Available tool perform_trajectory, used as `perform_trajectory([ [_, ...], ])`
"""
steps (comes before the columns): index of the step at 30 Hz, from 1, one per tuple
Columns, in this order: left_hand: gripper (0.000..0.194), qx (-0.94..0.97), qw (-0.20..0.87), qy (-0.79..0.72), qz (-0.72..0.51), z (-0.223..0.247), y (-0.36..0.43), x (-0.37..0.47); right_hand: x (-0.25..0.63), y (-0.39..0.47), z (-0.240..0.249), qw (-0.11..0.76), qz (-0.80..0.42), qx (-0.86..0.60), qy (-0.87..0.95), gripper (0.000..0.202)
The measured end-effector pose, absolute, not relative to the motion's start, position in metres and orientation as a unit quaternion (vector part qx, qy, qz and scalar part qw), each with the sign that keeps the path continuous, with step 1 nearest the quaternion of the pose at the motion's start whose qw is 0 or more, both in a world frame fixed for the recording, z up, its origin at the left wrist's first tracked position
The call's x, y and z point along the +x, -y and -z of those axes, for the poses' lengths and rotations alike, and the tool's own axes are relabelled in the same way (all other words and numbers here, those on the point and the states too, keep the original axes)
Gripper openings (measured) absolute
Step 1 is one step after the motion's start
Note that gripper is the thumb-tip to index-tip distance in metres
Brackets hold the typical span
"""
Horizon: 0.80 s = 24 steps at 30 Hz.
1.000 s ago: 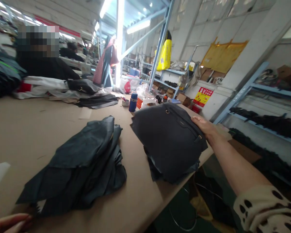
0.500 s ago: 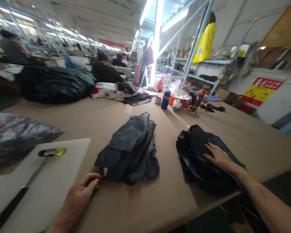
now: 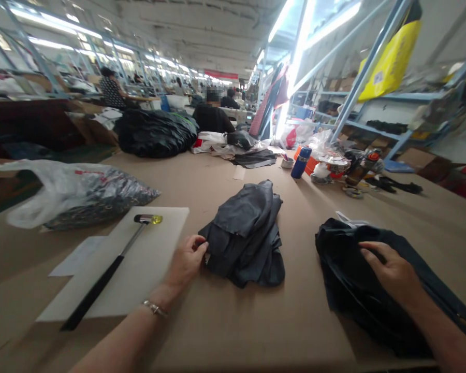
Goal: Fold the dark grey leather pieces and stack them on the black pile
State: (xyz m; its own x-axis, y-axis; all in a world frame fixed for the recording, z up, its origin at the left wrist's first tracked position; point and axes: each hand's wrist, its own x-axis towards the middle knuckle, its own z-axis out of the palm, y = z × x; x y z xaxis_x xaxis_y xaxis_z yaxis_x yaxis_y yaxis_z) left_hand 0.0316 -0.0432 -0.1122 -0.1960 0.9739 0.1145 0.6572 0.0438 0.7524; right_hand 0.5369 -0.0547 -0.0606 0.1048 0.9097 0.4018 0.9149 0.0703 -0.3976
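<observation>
We have two piles of dark cut leather pieces on the brown work table (image 3: 256, 321), and our hands are on one each. Our left hand (image 3: 186, 261) sits at the near left corner of the middle pile (image 3: 246, 238), its fingers curled and the fingertips pinching or touching the edge of a piece; we cannot tell whether they have closed on a single layer. Our right hand (image 3: 392, 272) lies palm down on the right pile (image 3: 376, 290), fingers loosely spread and resting on the top piece, not gripping it. To do this well we judge we should press the right pile steady with a flat hand and feel with the left thumb and forefinger for one layer only at the corner, since the pieces look thin and limp and would likely drag their neighbours along. The middle pile is a folded, uneven heap, matt dark grey with soft creases, lying just right of the white cutting board (image 3: 140, 259) on which a hammer (image 3: 112, 267) with a yellowish head rests. The right pile is blacker, slightly shiny, and reaches toward the near table edge. A filled plastic bag (image 3: 77, 197) lies far left, and a blue bottle (image 3: 301, 161) stands beyond.
</observation>
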Motion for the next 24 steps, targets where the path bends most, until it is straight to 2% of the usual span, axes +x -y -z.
perform_trajectory([
  [3, 0.045, 0.639, 0.153, -0.684, -0.317, 0.115, 0.027, 0.040, 0.432, 0.050, 0.039, 0.315, -0.056, -0.541, 0.778, 0.028],
  [5, 0.050, 0.655, 0.111, -0.693, -0.281, 0.122, 0.027, 0.046, 0.362, 0.040, 0.039, 0.278, -0.102, -0.460, 0.837, 0.024],
  [9, 0.051, 0.671, 0.060, -0.703, -0.229, 0.134, 0.035, 0.049, 0.262, 0.002, 0.056, 0.224, -0.147, -0.413, 0.870, 0.050],
  [11, 0.050, 0.675, 0.050, -0.702, -0.221, 0.136, 0.037, 0.047, 0.239, -0.019, 0.066, 0.232, -0.188, -0.436, 0.849, 0.046],
  [14, 0.047, 0.673, 0.048, -0.703, -0.225, 0.137, 0.035, 0.044, 0.232, -0.044, 0.080, 0.284, -0.253, -0.468, 0.798, 0.016],
  [15, 0.046, 0.671, 0.048, -0.703, -0.230, 0.138, 0.033, 0.043, 0.235, -0.050, 0.084, 0.309, -0.278, -0.477, 0.774, 0.013],
  [17, 0.044, 0.669, 0.050, -0.699, -0.248, 0.140, 0.030, 0.042, 0.245, -0.056, 0.091, 0.374, -0.335, -0.494, 0.710, 0.024],
  [21, 0.049, 0.664, 0.060, -0.678, -0.310, 0.146, 0.026, 0.035, 0.274, -0.045, 0.107, 0.496, -0.432, -0.499, 0.565, 0.064],
  [22, 0.051, 0.658, 0.061, -0.671, -0.335, 0.146, 0.026, 0.033, 0.281, -0.038, 0.111, 0.519, -0.461, -0.493, 0.524, 0.067],
  [24, 0.055, 0.634, 0.052, -0.664, -0.394, 0.143, 0.030, 0.032, 0.292, -0.021, 0.122, 0.562, -0.549, -0.461, 0.413, 0.063],
])
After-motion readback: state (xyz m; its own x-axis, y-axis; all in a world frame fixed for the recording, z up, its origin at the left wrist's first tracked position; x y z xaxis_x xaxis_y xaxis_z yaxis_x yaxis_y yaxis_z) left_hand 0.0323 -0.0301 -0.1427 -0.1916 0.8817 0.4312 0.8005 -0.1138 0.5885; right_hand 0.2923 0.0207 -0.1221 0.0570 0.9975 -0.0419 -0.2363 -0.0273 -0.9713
